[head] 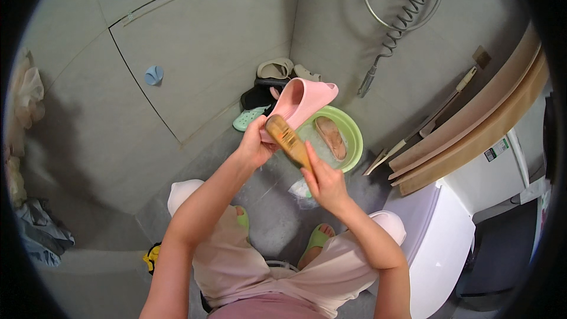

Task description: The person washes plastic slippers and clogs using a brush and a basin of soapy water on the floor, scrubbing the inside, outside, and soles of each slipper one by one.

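Observation:
My left hand grips a pink slide sandal by its heel end, with the open toe strap pointing away from me. A wooden-backed brush is in my right hand, laid against the sandal's heel end; its bristles are hidden beneath. Under the sandal stands a light green plastic basin holding cloudy, sudsy water. Another slipper, its worn brownish side up, lies in that basin. On the floor just in front of the basin is a crumpled clear plastic bag with white contents.
Clogs and slippers are piled against the wall beyond the basin. A coiled shower hose hangs above. At right are a long-handled tool, leaning curved boards and a white toilet. Clothes hang at far left.

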### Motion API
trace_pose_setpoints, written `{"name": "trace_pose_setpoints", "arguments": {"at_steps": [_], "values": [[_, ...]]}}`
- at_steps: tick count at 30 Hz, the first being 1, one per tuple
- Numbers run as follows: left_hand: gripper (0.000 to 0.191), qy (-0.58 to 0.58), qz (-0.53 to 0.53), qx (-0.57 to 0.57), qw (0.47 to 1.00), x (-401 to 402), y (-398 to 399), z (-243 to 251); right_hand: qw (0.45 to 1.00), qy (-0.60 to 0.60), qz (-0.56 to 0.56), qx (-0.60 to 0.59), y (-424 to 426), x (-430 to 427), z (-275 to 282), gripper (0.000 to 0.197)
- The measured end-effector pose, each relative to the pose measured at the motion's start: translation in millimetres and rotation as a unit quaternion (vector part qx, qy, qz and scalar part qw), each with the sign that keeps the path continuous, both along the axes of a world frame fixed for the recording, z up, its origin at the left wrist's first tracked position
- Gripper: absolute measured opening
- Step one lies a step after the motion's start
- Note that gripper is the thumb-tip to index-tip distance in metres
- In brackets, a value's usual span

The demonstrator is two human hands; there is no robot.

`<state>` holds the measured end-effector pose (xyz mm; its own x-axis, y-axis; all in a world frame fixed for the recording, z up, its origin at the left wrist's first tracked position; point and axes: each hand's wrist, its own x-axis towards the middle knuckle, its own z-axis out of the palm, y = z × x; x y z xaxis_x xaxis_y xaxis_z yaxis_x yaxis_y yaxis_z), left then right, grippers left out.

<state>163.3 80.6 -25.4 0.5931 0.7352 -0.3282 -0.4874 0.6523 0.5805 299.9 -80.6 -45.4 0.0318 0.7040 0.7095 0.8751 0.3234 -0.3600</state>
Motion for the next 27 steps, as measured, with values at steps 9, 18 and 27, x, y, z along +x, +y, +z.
{"name": "trace_pose_setpoints", "arguments": {"at_steps": [9, 18, 27], "values": [[0.018, -0.073, -0.055, -0.001, 0.996, 0.6, 8.8, -29.7, 0.999, 0.045, -0.017, -0.021, -3.3, -14.1, -6.8, 0.061], [0.026, 0.001, -0.013, 0.052, 0.999, 6.9, -11.3, -11.4, 0.997, -0.030, -0.041, 0.050, 1.3, -5.4, -5.5, 0.066], [0.036, 0.024, 0.036, 0.083, 0.996, 8.5, -5.1, -27.2, 0.994, -0.034, -0.093, -0.040, -2.8, -10.4, -4.0, 0.064]]}}
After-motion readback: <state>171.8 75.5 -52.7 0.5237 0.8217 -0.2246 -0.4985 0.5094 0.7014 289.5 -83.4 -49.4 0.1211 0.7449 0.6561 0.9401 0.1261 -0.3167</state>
